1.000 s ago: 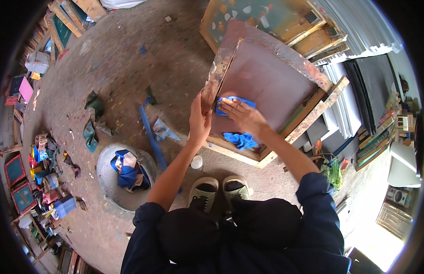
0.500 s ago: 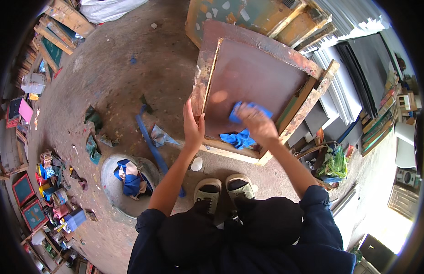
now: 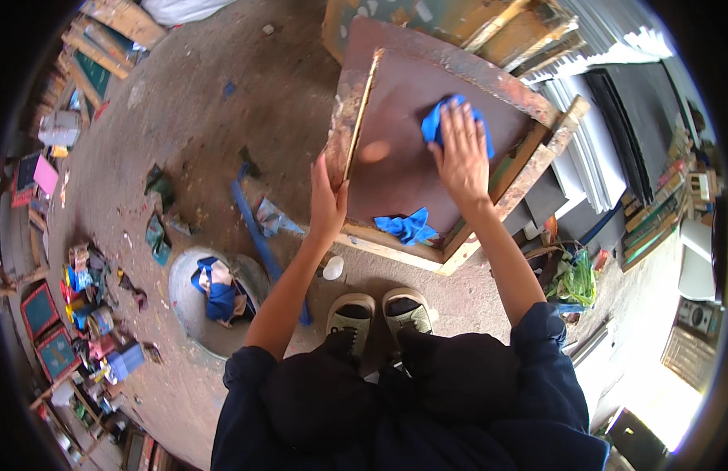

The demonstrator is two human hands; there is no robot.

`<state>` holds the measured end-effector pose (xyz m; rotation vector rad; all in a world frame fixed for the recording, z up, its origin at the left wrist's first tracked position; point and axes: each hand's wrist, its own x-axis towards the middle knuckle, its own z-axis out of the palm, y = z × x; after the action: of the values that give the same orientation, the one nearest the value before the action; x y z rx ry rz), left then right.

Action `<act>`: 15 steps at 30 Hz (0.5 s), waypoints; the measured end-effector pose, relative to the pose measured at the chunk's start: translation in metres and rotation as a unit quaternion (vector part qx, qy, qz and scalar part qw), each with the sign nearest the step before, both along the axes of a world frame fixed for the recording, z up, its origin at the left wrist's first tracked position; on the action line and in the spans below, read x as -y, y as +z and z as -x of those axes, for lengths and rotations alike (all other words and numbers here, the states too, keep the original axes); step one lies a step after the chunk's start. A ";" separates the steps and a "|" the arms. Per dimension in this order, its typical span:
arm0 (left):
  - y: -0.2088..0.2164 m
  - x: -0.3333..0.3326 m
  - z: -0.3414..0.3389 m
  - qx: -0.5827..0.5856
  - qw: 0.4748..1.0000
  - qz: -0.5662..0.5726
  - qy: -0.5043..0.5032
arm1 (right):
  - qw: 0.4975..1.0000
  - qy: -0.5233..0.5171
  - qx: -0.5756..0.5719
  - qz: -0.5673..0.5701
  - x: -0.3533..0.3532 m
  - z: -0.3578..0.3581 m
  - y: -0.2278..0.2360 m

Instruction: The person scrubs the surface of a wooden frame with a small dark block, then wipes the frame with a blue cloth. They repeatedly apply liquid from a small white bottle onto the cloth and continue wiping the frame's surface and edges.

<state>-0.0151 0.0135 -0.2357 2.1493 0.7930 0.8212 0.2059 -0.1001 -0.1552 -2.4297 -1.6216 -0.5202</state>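
Head view: one shallow wooden frame (image 3: 350, 118), paint-crusted, tilted toward the person's feet; within it, a recessed dark reddish-brown panel (image 3: 399, 118); behind its far edge, a second, paint-spotted board (image 3: 419, 12).

Left hand (image 3: 328, 202): at the lower part of the frame's left rail, fingers along the outer side, thumb set apart toward the inside; apparently grasping the rail, as a brace.

Right hand (image 3: 464, 157): fingers extended, not clenched; palm down over a blue cloth (image 3: 431, 125), pressing it to the panel's upper right; slight blur on the fingertips.

Second blue cloth (image 3: 409, 228): crumpled, lying loose in the frame's near end, touched by neither hand.

Floor items: round grey tub (image 3: 189, 318) with blue and pale fabric (image 3: 222, 297) inside, left of the person; long blue strip (image 3: 254, 220) beside it; small white cup (image 3: 332, 268) between strip and shoes (image 3: 352, 314).

Step in hand, as judged: wiping the recessed panel; any further pass would call for a flat right palm, even pressure into the corners beside the right rail, and a firm left hold against the frame's shifting.
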 end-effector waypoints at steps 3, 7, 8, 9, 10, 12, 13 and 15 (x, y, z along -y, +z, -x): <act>0.001 0.001 0.005 0.011 0.998 0.049 -0.027 | 0.996 -0.054 -0.021 -0.069 -0.031 0.020 -0.002; 0.001 0.009 0.020 0.001 1.000 0.001 -0.018 | 0.954 0.133 0.148 0.224 0.002 0.093 -0.085; 0.005 0.010 0.024 0.000 1.000 0.000 -0.005 | 0.934 0.261 0.075 0.233 0.022 0.105 -0.093; 0.005 0.011 0.027 0.004 1.000 -0.008 -0.008 | 0.925 0.291 0.022 0.244 0.027 0.100 -0.099; 0.005 0.009 0.029 0.009 1.000 -0.018 -0.013 | 0.913 0.318 -0.030 0.253 0.031 0.089 -0.104; 0.004 0.009 0.030 0.031 0.999 -0.031 -0.020 | 0.923 0.289 0.008 0.253 0.028 0.065 -0.099; 0.003 0.007 0.033 0.027 0.999 -0.032 -0.015 | 0.938 0.235 0.101 0.234 0.008 0.046 -0.080; 0.004 0.007 0.041 0.017 0.999 -0.031 -0.001 | 0.975 0.221 -0.005 0.020 -0.040 0.012 -0.015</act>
<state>-0.0561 0.0066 -0.2319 2.1835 0.7571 0.8905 0.1941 -0.0606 -0.1705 -1.9933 -2.0988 -0.4007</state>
